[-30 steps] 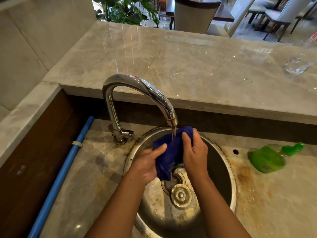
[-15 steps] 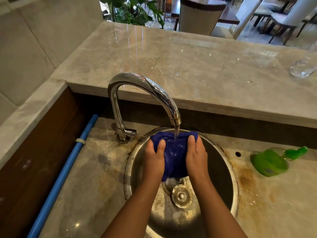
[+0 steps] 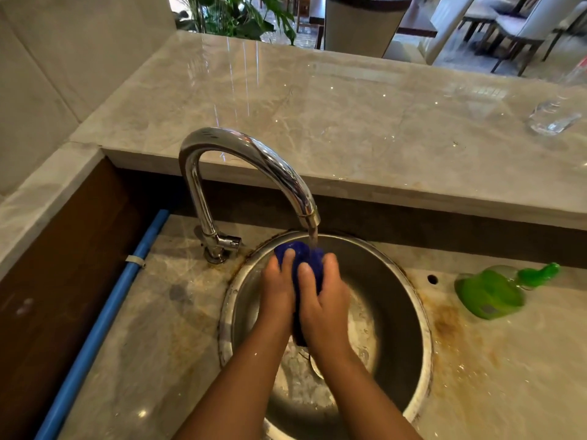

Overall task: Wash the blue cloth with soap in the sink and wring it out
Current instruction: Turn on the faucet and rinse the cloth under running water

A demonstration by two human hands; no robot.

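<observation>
The blue cloth is bunched into a wad over the round steel sink. Water runs from the chrome faucet straight onto its top. My left hand and my right hand press together around the cloth, fingers curled over it, so only its top and a strip between my palms show. A green soap bottle lies on its side on the counter, right of the sink.
A raised marble ledge runs behind the sink, with a clear glass at its far right. A blue pipe runs along the left wall. Rust stains ring the sink rim. Chairs and plants stand beyond the ledge.
The cloth was spread wide between my hands under the stream. Now my hands have come together and squeezed it into a tight wad.
</observation>
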